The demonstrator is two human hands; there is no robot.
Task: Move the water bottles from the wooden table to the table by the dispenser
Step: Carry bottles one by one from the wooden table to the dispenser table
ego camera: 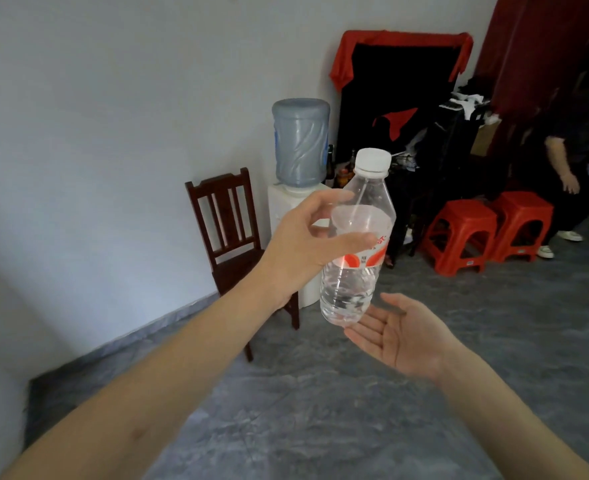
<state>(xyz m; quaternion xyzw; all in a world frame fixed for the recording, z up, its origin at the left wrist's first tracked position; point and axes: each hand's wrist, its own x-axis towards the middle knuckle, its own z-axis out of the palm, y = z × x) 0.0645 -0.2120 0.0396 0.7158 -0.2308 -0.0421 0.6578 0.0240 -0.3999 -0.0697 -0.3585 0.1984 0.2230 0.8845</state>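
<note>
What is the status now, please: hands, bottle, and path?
Left hand grips water bottle at the label. Right hand open, palm up below its base. Bottle upright, capped. Water dispenser ahead; floor between shows nothing.

1. We are looking down at a grey, mottled floor [320,410] running from the bottom edge to the pale wall.
2. A dark wooden chair [230,233] is standing on it against the wall.
3. Just beside the chair, a white water dispenser [286,209] is sitting on the floor, carrying a blue jug.
4. Two red plastic stools [459,233] are standing side by side toward the floor's far right edge.
5. A person's pale shoes [545,251] are resting there too.
</note>
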